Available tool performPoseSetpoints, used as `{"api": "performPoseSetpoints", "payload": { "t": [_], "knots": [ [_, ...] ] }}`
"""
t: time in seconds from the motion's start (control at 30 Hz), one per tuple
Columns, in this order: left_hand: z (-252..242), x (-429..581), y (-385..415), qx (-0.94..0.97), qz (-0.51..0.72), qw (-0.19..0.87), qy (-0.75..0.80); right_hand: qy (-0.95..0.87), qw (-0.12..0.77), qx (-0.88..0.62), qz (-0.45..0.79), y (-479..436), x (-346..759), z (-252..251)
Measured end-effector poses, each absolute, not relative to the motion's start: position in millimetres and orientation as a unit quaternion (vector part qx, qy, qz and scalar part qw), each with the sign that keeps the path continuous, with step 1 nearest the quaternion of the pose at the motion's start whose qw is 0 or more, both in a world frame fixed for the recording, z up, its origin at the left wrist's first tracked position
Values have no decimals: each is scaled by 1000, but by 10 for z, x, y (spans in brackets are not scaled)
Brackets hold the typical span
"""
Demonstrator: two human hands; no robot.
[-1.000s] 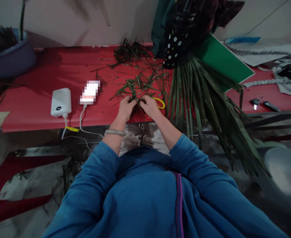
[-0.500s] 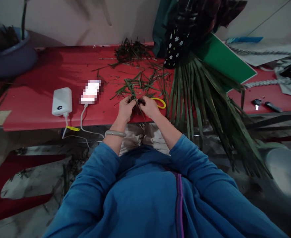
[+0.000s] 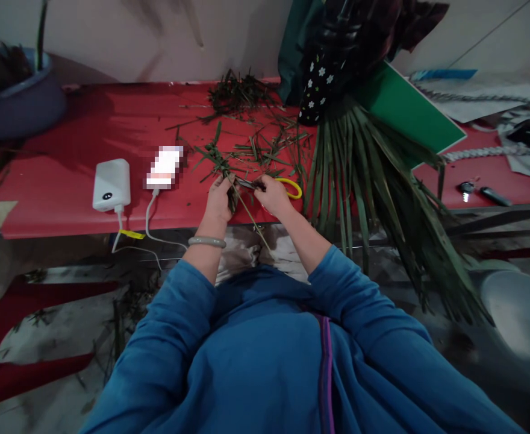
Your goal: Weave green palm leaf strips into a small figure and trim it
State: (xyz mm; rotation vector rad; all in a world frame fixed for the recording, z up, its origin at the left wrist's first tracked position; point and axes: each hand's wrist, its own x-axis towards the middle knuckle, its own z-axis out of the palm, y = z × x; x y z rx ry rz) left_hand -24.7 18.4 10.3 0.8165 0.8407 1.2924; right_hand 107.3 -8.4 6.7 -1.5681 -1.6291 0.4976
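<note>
My left hand [image 3: 218,198] is closed on a small bundle of green leaf strips [image 3: 214,155] that fan out up and to the left, over the front edge of the red table [image 3: 66,144]. A thin stalk [image 3: 249,214] runs from this hand down toward my lap. My right hand [image 3: 271,194] grips yellow-handled scissors [image 3: 292,188], their blades pointing left at the bundle by my left fingers. A bangle [image 3: 208,242] sits on my left wrist.
Cut leaf scraps [image 3: 251,120] litter the table behind my hands. A big palm frond [image 3: 373,181] hangs off the table at the right, under a green board [image 3: 405,108]. A white power bank [image 3: 110,184] and phone [image 3: 163,166] lie left; a purple basin [image 3: 16,102] far left.
My left hand has turned the leaf bundle up and leftward, and the stalk now trails down toward me. The right hand has brought the scissor blades up to the bundle.
</note>
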Motion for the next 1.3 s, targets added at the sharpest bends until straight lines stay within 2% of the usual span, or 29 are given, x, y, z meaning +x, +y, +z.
{"api": "performPoseSetpoints", "payload": {
  "t": [0.2, 0.43, 0.93, 1.3],
  "knots": [
    [113, -198, 193, 382, 537, 643, 391, -582, 479, -602, 264, -80, 1134, 25],
    [99, -137, 151, 448, 512, 630, 374, -634, 475, -542, 280, -121, 1112, 87],
    [72, -121, 168, 471, 511, 623, 358, -609, 515, -526, 294, -81, 1107, 24],
    [76, -105, 161, 470, 518, 610, 374, -621, 504, -528, 285, -110, 1113, 65]
  ]
}}
